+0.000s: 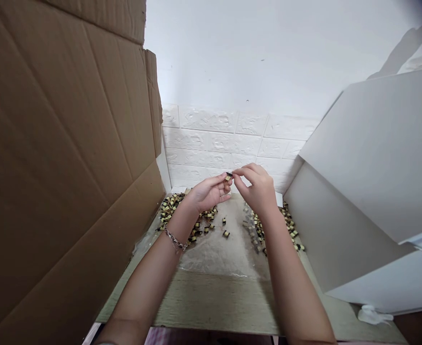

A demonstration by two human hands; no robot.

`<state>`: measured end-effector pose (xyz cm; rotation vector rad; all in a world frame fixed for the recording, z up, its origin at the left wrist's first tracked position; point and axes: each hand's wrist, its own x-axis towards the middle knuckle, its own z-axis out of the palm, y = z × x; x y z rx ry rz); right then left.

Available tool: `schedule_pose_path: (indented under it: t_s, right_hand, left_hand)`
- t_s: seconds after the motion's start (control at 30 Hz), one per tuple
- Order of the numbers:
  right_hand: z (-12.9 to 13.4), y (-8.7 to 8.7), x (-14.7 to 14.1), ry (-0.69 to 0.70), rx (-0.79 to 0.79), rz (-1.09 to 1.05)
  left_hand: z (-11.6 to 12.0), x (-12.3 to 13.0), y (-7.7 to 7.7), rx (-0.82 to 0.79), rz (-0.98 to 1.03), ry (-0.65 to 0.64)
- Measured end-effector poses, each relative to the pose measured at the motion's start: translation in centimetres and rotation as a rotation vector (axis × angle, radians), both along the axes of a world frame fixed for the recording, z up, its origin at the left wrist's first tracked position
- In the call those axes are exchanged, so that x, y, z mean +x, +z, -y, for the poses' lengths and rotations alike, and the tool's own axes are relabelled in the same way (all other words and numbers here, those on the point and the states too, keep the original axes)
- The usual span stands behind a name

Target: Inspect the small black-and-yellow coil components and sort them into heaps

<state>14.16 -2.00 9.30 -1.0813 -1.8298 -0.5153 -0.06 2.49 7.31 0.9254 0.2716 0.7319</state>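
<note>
Cardboard [70, 143] looms at nine o'clock, beside the tabletop [218, 299] at six. Centrally, the left hand [208, 192] clamps its fingers on a black-and-yellow part [228, 178]; the right hand [257, 188] reaches its three-o'clock edge, grip unclear. Apparently two-handed fine handling is in hand; the next move calls for steady support.

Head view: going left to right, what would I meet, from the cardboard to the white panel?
Brown cardboard → bracelet → left hand → small yellow-and-black part → right hand → white panel.
</note>
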Motion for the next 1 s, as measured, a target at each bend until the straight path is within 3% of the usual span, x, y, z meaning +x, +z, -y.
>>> schedule_pose_path:
  t_s: [0.17, 0.4, 0.57, 0.8, 1.0]
  right_hand:
    - [0.0, 0.1, -0.1, 0.038, -0.045, -0.008]
    - [0.2, 0.2, -0.1, 0.062, -0.081, -0.017]
    - [0.3, 0.3, 0.0, 0.063, -0.074, -0.043]
    - [0.4, 0.4, 0.0, 0.022, -0.06, -0.098]
    - [0.4, 0.4, 0.1, -0.006, -0.077, -0.089]
  left_hand:
    - [-0.1, 0.3, -0.2, 0.043, 0.056, 0.003]
    - [0.4, 1.0, -0.3, 0.106, 0.052, 0.127]
    - [1.2, 1.5, 0.6, 0.189, -0.004, 0.334]
    - [0.8, 1.8, 0.5, 0.633, -0.215, 0.785]
    - [1.3, 1.5, 0.3, 1.154, -0.566, 1.153]
